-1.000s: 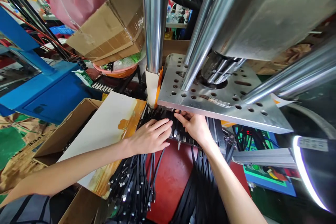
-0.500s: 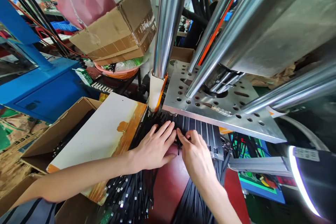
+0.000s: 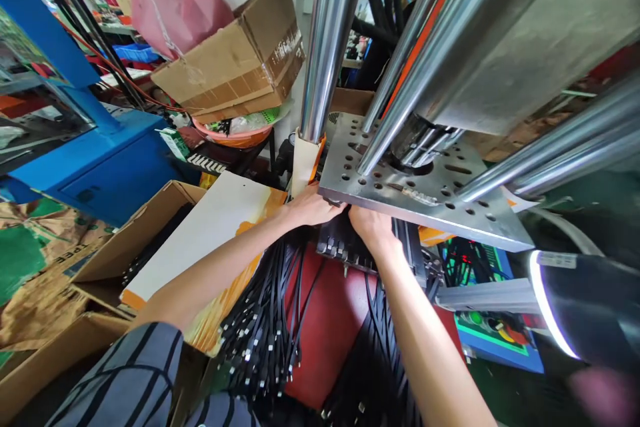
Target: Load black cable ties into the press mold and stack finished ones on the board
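Note:
My left hand (image 3: 316, 205) reaches in under the front left edge of the drilled metal plate (image 3: 425, 203); its fingertips are hidden there. Close to its right, my right hand (image 3: 371, 225) also reaches beneath the plate, fingers out of sight. Below both hands lies a dark slotted fixture (image 3: 340, 247) with black cables in it. A bundle of black cables (image 3: 265, 320) with small metal ends hangs to the left, and more black cables (image 3: 373, 360) hang down at the right. What either hand holds, if anything, cannot be seen.
Steel columns (image 3: 333, 47) rise around the plate. A white board (image 3: 200, 233) lies over an open carton (image 3: 100, 273) on the left. A lamp (image 3: 555, 300) with a lit ring stands right, near a blue control box (image 3: 505, 340). Behind, a cardboard box (image 3: 225, 67) rests above a pink basket (image 3: 240, 137).
Both hands have moved forward, from the cables at the front of the fixture to beneath the plate. The fixture's front edge now shows between my arms. The view has shifted slightly.

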`<act>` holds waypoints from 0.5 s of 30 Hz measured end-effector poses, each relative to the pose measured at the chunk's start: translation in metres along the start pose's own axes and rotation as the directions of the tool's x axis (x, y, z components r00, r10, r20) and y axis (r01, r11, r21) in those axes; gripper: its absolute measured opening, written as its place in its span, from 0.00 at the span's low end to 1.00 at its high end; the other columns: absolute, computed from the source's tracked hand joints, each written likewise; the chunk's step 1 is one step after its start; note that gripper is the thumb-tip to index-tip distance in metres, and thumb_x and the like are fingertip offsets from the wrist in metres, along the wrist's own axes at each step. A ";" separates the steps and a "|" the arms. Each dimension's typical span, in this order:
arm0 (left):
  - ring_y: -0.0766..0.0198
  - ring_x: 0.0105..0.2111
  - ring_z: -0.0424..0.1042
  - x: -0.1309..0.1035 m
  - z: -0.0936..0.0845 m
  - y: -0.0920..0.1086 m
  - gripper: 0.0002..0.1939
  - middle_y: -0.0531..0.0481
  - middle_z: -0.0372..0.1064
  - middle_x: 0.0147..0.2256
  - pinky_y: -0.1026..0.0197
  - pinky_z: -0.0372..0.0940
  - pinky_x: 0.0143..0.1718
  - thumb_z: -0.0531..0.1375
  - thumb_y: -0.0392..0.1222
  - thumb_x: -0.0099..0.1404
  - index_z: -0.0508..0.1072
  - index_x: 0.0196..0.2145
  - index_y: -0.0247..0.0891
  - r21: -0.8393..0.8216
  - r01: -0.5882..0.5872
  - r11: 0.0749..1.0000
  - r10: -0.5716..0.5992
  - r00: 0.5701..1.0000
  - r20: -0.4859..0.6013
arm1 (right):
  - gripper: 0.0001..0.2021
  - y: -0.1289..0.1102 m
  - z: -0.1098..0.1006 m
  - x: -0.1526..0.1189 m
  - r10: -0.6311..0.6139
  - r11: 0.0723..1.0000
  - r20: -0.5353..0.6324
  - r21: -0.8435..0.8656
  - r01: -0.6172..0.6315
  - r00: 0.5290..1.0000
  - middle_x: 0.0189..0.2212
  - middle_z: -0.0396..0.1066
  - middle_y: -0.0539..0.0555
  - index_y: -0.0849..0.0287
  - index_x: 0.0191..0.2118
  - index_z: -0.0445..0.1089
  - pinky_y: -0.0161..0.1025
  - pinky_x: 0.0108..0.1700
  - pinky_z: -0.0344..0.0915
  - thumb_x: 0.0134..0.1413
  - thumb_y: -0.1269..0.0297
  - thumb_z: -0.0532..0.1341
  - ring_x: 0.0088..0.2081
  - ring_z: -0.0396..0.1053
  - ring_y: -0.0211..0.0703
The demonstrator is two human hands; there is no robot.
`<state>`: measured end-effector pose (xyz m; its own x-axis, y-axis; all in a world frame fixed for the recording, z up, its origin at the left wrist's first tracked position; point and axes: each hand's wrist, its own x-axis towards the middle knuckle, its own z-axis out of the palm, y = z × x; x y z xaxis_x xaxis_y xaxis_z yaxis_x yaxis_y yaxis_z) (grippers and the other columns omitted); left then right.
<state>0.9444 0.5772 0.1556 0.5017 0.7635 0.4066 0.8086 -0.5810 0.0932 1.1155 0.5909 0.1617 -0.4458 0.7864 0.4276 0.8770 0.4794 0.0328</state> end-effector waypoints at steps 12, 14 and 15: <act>0.44 0.35 0.81 -0.142 0.006 0.146 0.11 0.30 0.79 0.35 0.51 0.72 0.32 0.58 0.34 0.69 0.79 0.43 0.25 -0.004 0.519 0.855 -0.434 0.720 0.541 | 0.21 -0.011 -0.031 -0.266 0.295 0.955 0.194 -0.093 -0.282 0.936 0.31 0.69 0.54 0.55 0.35 0.68 0.39 0.20 0.58 0.74 0.53 0.43 0.27 0.74 0.48; 0.48 0.34 0.81 -0.137 0.010 0.138 0.10 0.36 0.79 0.32 0.55 0.71 0.34 0.57 0.32 0.67 0.79 0.37 0.30 -0.054 0.519 0.853 -0.412 0.734 0.540 | 0.21 -0.003 -0.034 -0.264 0.331 0.933 0.184 0.087 -0.350 0.926 0.32 0.71 0.54 0.54 0.35 0.68 0.39 0.24 0.64 0.73 0.50 0.46 0.28 0.74 0.47; 0.52 0.33 0.81 -0.136 0.010 0.134 0.09 0.40 0.79 0.30 0.57 0.70 0.34 0.58 0.33 0.66 0.78 0.33 0.32 -0.126 0.536 0.835 -0.394 0.742 0.543 | 0.20 -0.001 -0.038 -0.262 0.349 0.901 0.185 0.203 -0.383 0.919 0.32 0.72 0.53 0.54 0.35 0.69 0.39 0.26 0.66 0.72 0.48 0.48 0.28 0.73 0.45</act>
<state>0.9875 0.3990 0.1036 0.2205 0.9482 -0.2286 0.9050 -0.1114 0.4107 1.2385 0.3695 0.0840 -0.1371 0.9617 0.2374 0.9247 0.2102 -0.3175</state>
